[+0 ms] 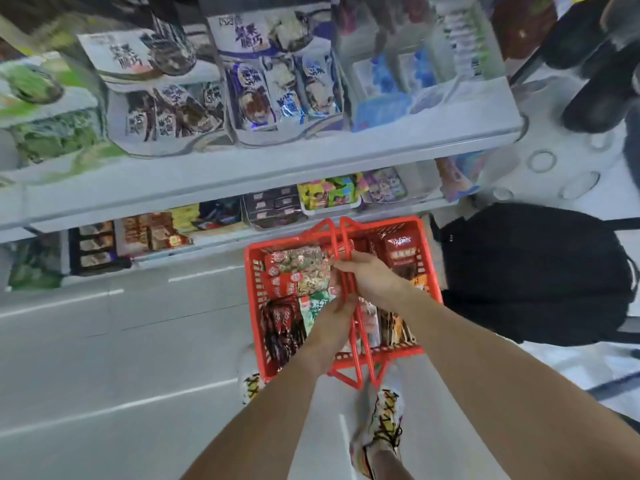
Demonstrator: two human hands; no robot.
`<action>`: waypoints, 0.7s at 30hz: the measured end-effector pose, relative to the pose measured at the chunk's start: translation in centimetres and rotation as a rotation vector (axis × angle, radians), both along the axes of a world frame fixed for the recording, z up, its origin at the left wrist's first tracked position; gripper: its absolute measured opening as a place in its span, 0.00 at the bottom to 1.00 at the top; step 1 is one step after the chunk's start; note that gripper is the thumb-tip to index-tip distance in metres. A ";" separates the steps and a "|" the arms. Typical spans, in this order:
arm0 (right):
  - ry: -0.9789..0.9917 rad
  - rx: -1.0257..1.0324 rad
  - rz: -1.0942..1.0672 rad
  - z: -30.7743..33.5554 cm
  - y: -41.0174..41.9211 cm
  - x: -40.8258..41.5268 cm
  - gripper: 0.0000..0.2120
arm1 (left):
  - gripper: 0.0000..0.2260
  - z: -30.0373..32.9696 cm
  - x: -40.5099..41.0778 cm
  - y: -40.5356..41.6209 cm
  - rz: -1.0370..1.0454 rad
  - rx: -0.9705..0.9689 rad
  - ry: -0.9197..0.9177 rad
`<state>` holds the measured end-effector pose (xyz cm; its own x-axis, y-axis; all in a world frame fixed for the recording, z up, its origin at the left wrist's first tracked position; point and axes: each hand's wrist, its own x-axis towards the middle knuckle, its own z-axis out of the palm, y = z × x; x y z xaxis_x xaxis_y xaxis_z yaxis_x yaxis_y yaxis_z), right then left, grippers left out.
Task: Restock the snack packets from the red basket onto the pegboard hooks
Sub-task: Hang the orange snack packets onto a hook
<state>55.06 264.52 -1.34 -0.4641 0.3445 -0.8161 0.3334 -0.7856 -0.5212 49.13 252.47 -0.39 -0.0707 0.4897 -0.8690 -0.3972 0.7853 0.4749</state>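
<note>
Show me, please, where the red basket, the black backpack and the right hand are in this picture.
red basket (pixel 252 306): head view, on its left side wall.
black backpack (pixel 533 271): head view, on the middle of its top face.
right hand (pixel 372 277): head view, on the back of the hand, at the basket's handles.

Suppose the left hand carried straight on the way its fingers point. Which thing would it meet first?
Probably the green snack packet in the red basket, just beyond the left hand; depth is unclear.
</note>
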 end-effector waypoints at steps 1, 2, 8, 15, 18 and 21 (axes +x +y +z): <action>0.019 -0.022 -0.009 -0.1 0.0 0.0 0.03 | 0.16 -0.1 -0.2 0.0 -0.007 0.012 0.016; 0.024 -0.033 -0.017 -0.1 -0.1 0.1 0.04 | 0.16 0.0 -0.3 -0.1 -0.013 0.019 0.034; -0.255 0.205 0.084 0.2 -0.3 4.5 0.15 | 0.13 -0.1 -2.1 -2.5 -0.051 0.035 0.273; -0.803 0.575 0.072 -0.4 1.0 13.0 0.13 | 0.03 -0.4 -8.0 -7.4 -0.068 -0.027 0.744; -0.912 0.603 0.142 -1.8 1.4 14.2 0.16 | 0.12 -2.2 -10.7 -9.2 -0.107 -0.193 0.807; -0.943 0.532 0.218 -3.2 2.0 14.1 0.18 | 0.13 -3.8 -12.1 -9.0 -0.209 -0.288 0.722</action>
<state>69.17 266.47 -4.58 0.1737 0.7430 -0.6464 0.8788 -0.4131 -0.2387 37.05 243.47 -4.20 -0.5946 0.3186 -0.7382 0.0992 0.9402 0.3258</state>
